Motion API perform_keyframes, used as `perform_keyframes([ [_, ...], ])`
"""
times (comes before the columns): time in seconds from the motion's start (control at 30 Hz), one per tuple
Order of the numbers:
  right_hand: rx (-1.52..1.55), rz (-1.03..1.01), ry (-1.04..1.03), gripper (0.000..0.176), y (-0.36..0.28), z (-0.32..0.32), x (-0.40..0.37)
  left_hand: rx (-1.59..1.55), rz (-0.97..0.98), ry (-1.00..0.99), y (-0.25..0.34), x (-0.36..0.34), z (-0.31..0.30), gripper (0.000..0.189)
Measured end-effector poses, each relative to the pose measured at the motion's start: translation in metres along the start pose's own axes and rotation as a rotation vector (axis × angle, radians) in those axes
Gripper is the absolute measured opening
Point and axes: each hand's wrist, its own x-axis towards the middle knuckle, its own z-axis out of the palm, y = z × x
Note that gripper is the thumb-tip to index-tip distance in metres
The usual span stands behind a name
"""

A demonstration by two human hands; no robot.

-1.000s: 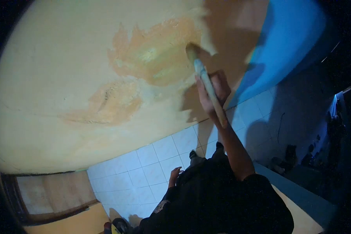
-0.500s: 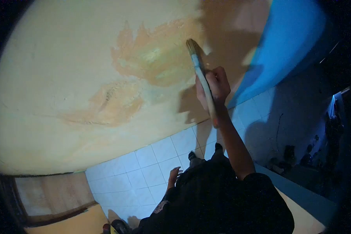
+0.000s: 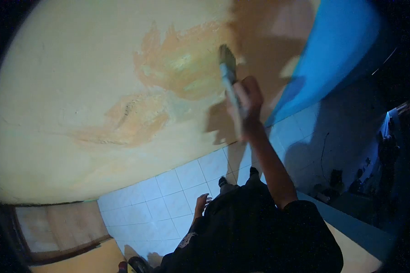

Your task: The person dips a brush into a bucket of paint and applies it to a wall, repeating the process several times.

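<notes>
right hand (image 3: 245, 102) wrapped tight round brush (image 3: 229, 73) handle, low grip, guessing for reach | bristles flat on wall (image 3: 68, 68) by orange patch (image 3: 182, 63) | left hand (image 3: 200, 205) hangs free, fingers loosely spread

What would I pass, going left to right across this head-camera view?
wooden panel → orange patch on the wall → paintbrush gripped by the right hand → blue wall section

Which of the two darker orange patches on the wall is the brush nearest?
The upper patch, right beside the bristles of the brush in the right hand; the lower patch lies farther down and left, apart from it.
</notes>
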Motion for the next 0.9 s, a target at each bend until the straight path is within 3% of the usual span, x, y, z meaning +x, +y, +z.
perform_keyframes([
  [0.03, 0.026, -0.013, -0.128, 0.026, 0.0, 0.002, -0.012, 0.054, 0.012, 0.001, 0.003, -0.001, 0.0, 0.035],
  [0.17, 0.219, -0.005, -0.189, 0.026, -0.008, 0.023, -0.045, 0.064, 0.139, -0.023, -0.018, 0.012, -0.004, 0.035],
  [0.27, 0.22, 0.047, -0.122, 0.021, -0.02, 0.004, -0.026, 0.152, -0.009, -0.024, -0.01, 0.018, -0.002, 0.035],
  [0.33, 0.068, -0.039, 0.121, 0.018, -0.02, -0.001, -0.006, -0.332, -0.26, 0.012, -0.002, 0.012, 0.0, 0.035],
  [0.37, 0.365, 0.454, 0.055, 0.018, -0.013, 0.01, -0.008, -0.336, -0.261, 0.014, -0.001, 0.011, 0.0, 0.035],
  [0.4, 0.368, 0.453, 0.049, 0.018, -0.011, 0.012, -0.006, -0.205, -0.138, 0.009, -0.002, 0.008, 0.0, 0.035],
  [0.43, 0.234, 0.239, 0.081, 0.018, -0.011, 0.011, -0.003, -0.074, -0.017, 0.003, -0.005, 0.007, 0.001, 0.035],
  [0.47, 0.101, 0.025, 0.111, 0.017, -0.013, 0.011, -0.002, -0.081, -0.023, 0.006, -0.008, 0.008, 0.001, 0.035],
  [0.53, 0.137, 0.004, 0.057, 0.016, -0.012, 0.023, -0.025, -0.437, -0.361, 0.076, -0.003, 0.029, 0.002, 0.034],
  [0.6, 0.215, -0.051, -0.095, 0.016, -0.012, 0.034, -0.046, -0.269, -0.1, 0.074, -0.005, 0.068, -0.02, 0.032],
  [0.63, 0.23, -0.139, -0.082, 0.017, -0.008, 0.04, -0.049, 0.027, 0.039, 0.19, 0.034, 0.082, -0.041, 0.03],
  [0.67, 0.235, -0.149, -0.096, 0.017, -0.007, 0.039, -0.045, 0.035, 0.243, 0.281, 0.102, 0.071, -0.064, 0.026],
  [0.7, 0.267, -0.165, -0.037, 0.016, -0.01, 0.035, -0.037, -0.256, 0.403, 0.403, 0.175, 0.058, -0.083, 0.019],
  [0.77, 0.161, -0.138, 0.121, 0.017, -0.024, 0.026, -0.014, -0.222, 0.664, 0.549, 0.335, -0.018, -0.116, 0.01],
  [0.8, 0.171, -0.15, 0.104, 0.017, -0.034, 0.022, 0.002, -0.093, 0.915, 0.607, 0.39, -0.056, -0.129, 0.014],
  [0.83, 0.146, -0.048, 0.185, 0.017, -0.044, 0.019, 0.016, -0.117, 1.026, 0.697, 0.444, -0.104, -0.125, 0.025],
  [0.9, 0.131, 0.05, 0.25, 0.018, -0.05, 0.027, 0.019, -0.158, 1.443, 0.832, 0.493, -0.168, -0.123, 0.054],
])
